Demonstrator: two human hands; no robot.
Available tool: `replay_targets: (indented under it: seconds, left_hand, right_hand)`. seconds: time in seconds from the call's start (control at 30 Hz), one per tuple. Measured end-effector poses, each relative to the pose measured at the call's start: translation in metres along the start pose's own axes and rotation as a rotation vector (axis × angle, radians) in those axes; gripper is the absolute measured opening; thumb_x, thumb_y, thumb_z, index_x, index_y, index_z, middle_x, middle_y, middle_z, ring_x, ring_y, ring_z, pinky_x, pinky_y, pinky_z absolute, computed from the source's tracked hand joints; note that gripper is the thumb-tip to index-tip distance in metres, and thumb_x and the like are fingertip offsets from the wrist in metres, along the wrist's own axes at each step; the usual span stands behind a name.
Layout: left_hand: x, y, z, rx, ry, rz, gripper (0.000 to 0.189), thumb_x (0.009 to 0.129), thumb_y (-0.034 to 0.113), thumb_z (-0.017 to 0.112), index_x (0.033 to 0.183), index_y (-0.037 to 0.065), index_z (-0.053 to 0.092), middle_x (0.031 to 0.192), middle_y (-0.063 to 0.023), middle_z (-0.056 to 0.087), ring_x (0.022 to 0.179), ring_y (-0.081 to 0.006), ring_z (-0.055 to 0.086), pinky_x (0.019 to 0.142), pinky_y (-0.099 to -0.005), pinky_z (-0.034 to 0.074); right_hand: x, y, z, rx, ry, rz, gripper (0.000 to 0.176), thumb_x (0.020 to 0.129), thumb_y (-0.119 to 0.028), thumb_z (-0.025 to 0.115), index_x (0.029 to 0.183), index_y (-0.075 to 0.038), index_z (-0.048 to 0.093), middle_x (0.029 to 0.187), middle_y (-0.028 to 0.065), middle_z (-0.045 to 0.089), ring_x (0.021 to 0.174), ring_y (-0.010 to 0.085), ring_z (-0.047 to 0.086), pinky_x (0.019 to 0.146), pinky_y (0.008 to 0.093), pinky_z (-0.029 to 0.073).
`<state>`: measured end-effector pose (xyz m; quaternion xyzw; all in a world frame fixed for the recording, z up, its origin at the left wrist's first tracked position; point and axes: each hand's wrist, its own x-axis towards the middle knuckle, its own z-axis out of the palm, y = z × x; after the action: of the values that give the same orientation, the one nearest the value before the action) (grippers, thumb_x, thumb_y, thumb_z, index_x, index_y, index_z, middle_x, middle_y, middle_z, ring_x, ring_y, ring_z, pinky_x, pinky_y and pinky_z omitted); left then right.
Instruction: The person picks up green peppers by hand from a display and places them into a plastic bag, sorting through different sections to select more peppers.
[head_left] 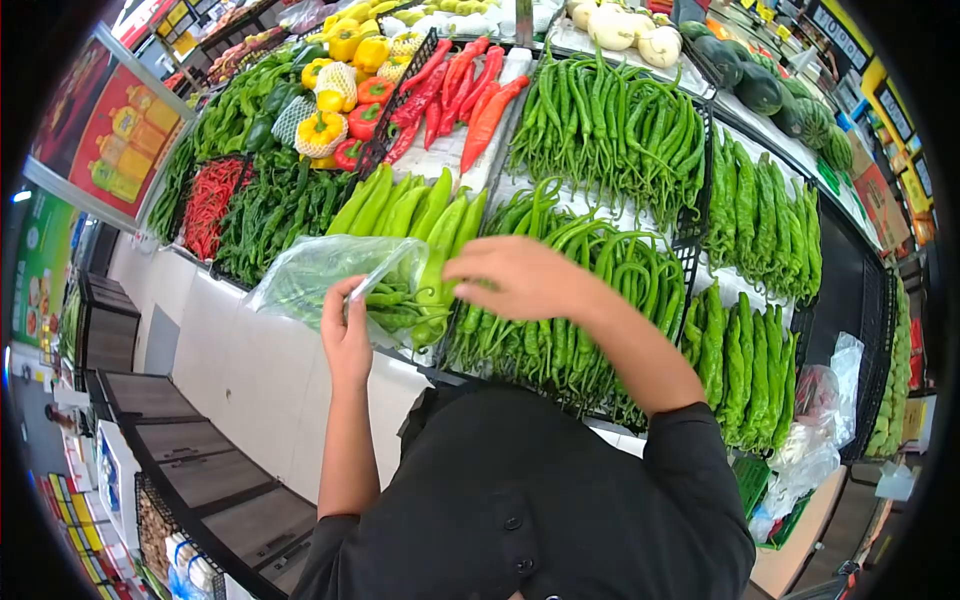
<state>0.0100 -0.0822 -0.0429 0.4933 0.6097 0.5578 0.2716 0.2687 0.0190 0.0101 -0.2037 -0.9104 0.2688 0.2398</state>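
A clear plastic bag (300,268) with several long green peppers (390,298) inside hangs over the front of the display. My left hand (347,325) is closed on the bag's edge, thumb and fingers pinching the film, and its mouth faces right. My right hand (520,278) is just right of that mouth, above the front crate, with fingers bent, slightly apart and nothing visible in them. Below it lie long thin green peppers (580,320) in a dense row. Thick light-green peppers (435,215) lie behind the bag and partly show through it.
Red long peppers (465,90), yellow bell peppers (322,130) and small red chilies (210,205) fill the crates at the back and left. More green peppers (760,210) and watermelons (800,115) are on the right. Crumpled plastic bags (810,440) hang at the right front.
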Motion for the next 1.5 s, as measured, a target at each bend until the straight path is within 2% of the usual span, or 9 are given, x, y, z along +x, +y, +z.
replay_targets:
  seconds: [0.1,0.33,0.47,0.63,0.83,1.03,1.07,1.27,1.5]
  left_hand:
    - [-0.004,0.005,0.000,0.050,-0.006,0.031,0.020,0.098,0.007,0.050,0.112,-0.001,0.061,0.112,-0.0101,0.062,0.108,-0.0197,0.057,0.098,-0.0321,0.042]
    - [-0.019,0.032,-0.006,0.332,0.070,0.261,0.025,0.090,0.006,0.056,0.114,-0.001,0.060,0.114,-0.0169,0.062,0.110,-0.0320,0.058,0.101,-0.0392,0.041]
    - [-0.026,0.017,-0.018,0.448,0.073,0.330,0.032,0.090,0.011,0.059,0.120,0.000,0.058,0.124,-0.0160,0.058,0.119,-0.0314,0.053,0.107,-0.0421,0.034]
    - [-0.037,-0.004,-0.023,0.638,0.126,0.296,0.049,0.083,0.019,0.071,0.126,0.003,0.054,0.135,-0.0192,0.049,0.127,-0.0379,0.044,0.107,-0.0493,0.033]
    - [-0.050,-0.009,-0.022,0.728,0.112,0.202,0.062,0.076,0.027,0.079,0.128,0.005,0.053,0.141,-0.0198,0.040,0.131,-0.0403,0.038,0.109,-0.0497,0.031]
    - [-0.015,-0.013,-0.003,0.715,0.054,0.251,0.025,0.083,0.018,0.071,0.104,0.006,0.063,0.112,-0.0133,0.062,0.111,-0.0339,0.054,0.094,-0.0523,0.035]
    - [-0.008,-0.007,-0.001,0.658,0.139,0.310,0.010,0.086,0.011,0.066,0.093,0.004,0.062,0.093,-0.0116,0.064,0.095,-0.0347,0.059,0.086,-0.0499,0.038]
    - [0.047,0.042,-0.022,0.296,0.286,0.455,0.006,0.093,0.006,0.057,0.092,0.000,0.058,0.082,-0.0115,0.058,0.075,-0.0235,0.056,0.070,-0.0326,0.043]
    - [0.099,0.104,-0.007,0.173,0.163,0.569,0.011,0.097,0.009,0.054,0.093,-0.001,0.057,0.078,-0.0069,0.054,0.071,-0.0144,0.049,0.067,-0.0288,0.042]
  right_hand:
    - [0.032,-0.007,0.052,-0.131,-0.115,0.071,0.030,0.089,-0.021,0.062,0.115,-0.006,0.062,0.099,0.0151,0.065,0.098,0.0361,0.063,0.085,0.0449,0.052]
    - [0.060,0.010,0.128,-0.284,0.036,0.106,0.021,0.084,-0.024,0.069,0.094,-0.007,0.070,0.101,0.0148,0.068,0.099,0.0310,0.065,0.084,0.0448,0.050]
    - [0.053,0.008,0.117,-0.340,0.009,0.110,0.015,0.086,-0.023,0.067,0.089,-0.008,0.071,0.092,0.0081,0.069,0.099,0.0266,0.064,0.080,0.0416,0.045]
    - [0.039,0.001,0.090,-0.237,0.206,0.180,0.015,0.087,-0.022,0.066,0.096,-0.010,0.070,0.092,0.0084,0.069,0.096,0.0278,0.064,0.081,0.0425,0.045]
    - [0.028,0.007,0.085,-0.125,0.398,0.236,0.023,0.088,-0.021,0.066,0.107,-0.009,0.068,0.095,0.0120,0.068,0.096,0.0320,0.063,0.084,0.0441,0.045]
    - [0.034,0.008,0.107,0.052,0.436,0.224,0.024,0.090,-0.021,0.065,0.106,-0.004,0.066,0.097,0.0172,0.066,0.095,0.0379,0.062,0.085,0.0474,0.047]
    - [0.035,0.009,0.107,0.070,0.441,0.228,0.024,0.090,-0.021,0.065,0.106,-0.003,0.066,0.097,0.0181,0.066,0.095,0.0388,0.062,0.085,0.0479,0.047]
    - [0.042,0.002,0.102,0.234,0.510,0.260,0.026,0.091,-0.020,0.065,0.105,0.002,0.065,0.101,0.0212,0.065,0.097,0.0396,0.062,0.086,0.0434,0.049]
    - [0.050,-0.009,0.086,0.328,0.684,0.295,0.027,0.092,-0.020,0.065,0.107,0.002,0.064,0.100,0.0206,0.066,0.093,0.0384,0.063,0.083,0.0408,0.049]
